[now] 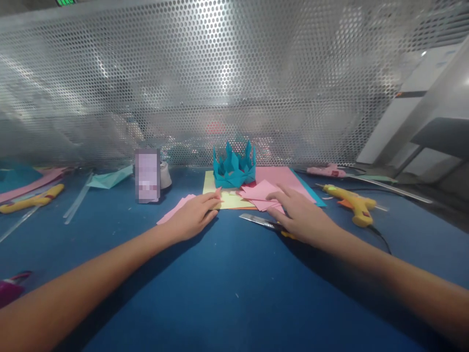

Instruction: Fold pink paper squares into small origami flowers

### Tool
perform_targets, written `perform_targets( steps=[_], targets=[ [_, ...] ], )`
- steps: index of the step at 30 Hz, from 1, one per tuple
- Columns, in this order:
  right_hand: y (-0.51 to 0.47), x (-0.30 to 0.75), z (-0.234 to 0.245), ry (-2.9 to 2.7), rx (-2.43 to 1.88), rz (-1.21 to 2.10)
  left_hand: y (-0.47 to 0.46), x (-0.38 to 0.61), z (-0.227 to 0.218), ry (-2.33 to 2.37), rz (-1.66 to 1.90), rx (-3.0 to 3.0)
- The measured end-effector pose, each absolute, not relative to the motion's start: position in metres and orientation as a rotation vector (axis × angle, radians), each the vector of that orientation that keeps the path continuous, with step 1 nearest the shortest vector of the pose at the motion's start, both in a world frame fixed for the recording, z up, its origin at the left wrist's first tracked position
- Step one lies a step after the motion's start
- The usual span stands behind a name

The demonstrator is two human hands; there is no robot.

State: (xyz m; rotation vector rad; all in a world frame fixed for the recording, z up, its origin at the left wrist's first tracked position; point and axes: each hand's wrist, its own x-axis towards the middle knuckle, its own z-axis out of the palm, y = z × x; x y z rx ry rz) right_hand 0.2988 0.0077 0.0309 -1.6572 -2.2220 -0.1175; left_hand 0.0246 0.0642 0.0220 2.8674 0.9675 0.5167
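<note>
My left hand [193,215] is closed around a small pink paper piece [219,192], whose tip shows above the fingers. Pink paper sheets [176,209] lie partly under that hand. My right hand [306,215] has its fingers apart, fingertips touching a loose pile of pink paper pieces [262,190]. Below its palm lies a pair of scissors [258,220], blades pointing left, the yellow handle mostly hidden. Between and beyond both hands stands a teal paper crown [234,171] with upright points, on yellow [208,188] and pink sheets [282,177].
A yellow glue gun [353,203] lies to the right, a pink glue gun [326,170] behind it. At left are a blurred-out phone [147,176], a white roll [165,175], green paper [112,178], glue sticks [78,200] and a yellow tool [32,199]. A perforated metal panel [220,73] closes off the back.
</note>
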Motion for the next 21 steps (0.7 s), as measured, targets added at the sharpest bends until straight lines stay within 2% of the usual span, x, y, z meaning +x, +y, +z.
perform_targets(
  steps=[9,15,21],
  targets=[
    [0.025,0.312,0.025,-2.260,-1.722,0.011,0.063,0.023,0.016,0.998,0.650,2.771],
    [0.026,0.313,0.027,-2.252,-1.680,-0.022,0.022,0.024,0.020,1.019,0.696,2.618],
    [0.028,0.315,0.023,-2.184,-1.608,-0.019,-0.012,0.026,0.016,0.916,0.658,2.176]
  ],
)
